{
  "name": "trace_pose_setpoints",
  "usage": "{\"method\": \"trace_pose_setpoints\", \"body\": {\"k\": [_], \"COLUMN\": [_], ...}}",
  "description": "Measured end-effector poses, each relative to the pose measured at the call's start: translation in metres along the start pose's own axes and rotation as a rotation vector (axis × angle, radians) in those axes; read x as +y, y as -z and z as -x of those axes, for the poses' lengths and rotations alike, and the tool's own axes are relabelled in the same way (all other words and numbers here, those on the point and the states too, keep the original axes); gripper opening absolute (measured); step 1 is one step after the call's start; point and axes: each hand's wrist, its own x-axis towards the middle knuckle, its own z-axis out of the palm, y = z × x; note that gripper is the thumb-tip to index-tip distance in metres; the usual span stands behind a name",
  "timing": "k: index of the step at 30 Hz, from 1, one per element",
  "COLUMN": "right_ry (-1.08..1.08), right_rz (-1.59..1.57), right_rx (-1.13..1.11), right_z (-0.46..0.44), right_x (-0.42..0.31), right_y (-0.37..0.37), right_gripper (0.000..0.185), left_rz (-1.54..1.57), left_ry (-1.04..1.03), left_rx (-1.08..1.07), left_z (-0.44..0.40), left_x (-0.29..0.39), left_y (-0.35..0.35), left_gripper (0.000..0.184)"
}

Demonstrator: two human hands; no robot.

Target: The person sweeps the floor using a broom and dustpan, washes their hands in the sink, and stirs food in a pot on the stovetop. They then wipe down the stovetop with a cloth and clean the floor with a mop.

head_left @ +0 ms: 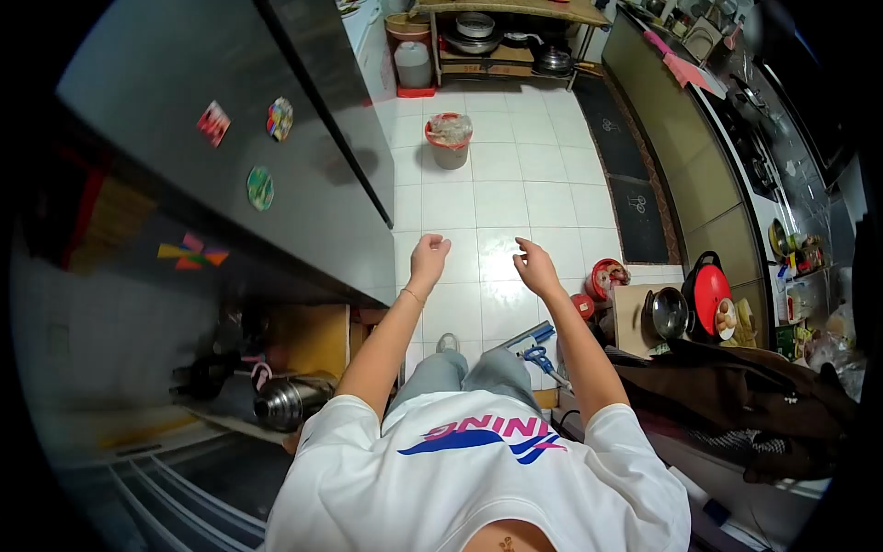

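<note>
My left hand [430, 261] is held out over the white tiled floor [497, 207], its fingers loosely curled and a little apart, with nothing visible in it. A thin bracelet [414, 295] circles that wrist. Level with it on the right, my right hand [535, 268] is bent inward, thumb and fingers apart, also empty. The two hands do not touch each other or any object. Beyond them on the floor stands a bin [450, 147] with a red rim and a plastic liner.
A grey refrigerator [322, 175] with magnets rises at left. Cookware fills a low shelf [487, 68] at the back. On the right are a dark mat [635, 175], the stove counter [736, 156], a red pan [709, 290], a glass-lidded pot [667, 313] and a blue-handled tool [538, 355].
</note>
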Motion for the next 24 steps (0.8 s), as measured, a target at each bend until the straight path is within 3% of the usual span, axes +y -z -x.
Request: {"method": "trace_pose_setpoints", "body": {"k": [9,14,21,24], "right_ry": [-0.127,-0.092,-0.119,-0.139], "right_rz": [-0.019,-0.048,-0.073,-0.031], "right_rx": [0.032,0.049,0.090,0.107], "right_z": [-0.109,-0.187,-0.309,-0.355], "right_x": [0.010,0.038,0.114,0.150], "right_y": [0.016,0.031,0.123,0.182], "right_gripper": [0.045,0.045,0.045,0.045], "left_rz": [-0.036,0.019,0.059,0.180], "left_ry": [0.031,0.073,0.086,-0.013], "left_rx": [-0.106,-0.088,-0.181,-0.200], "left_z": [-0.102,-0.179,-0.317,-0.367], "left_x": [0.035,0.057,0.132,0.168], "left_y": [-0.028,-0.064,-0.206,-0.281], "left_gripper": [0.038,0.038,0.038,0.033]}}
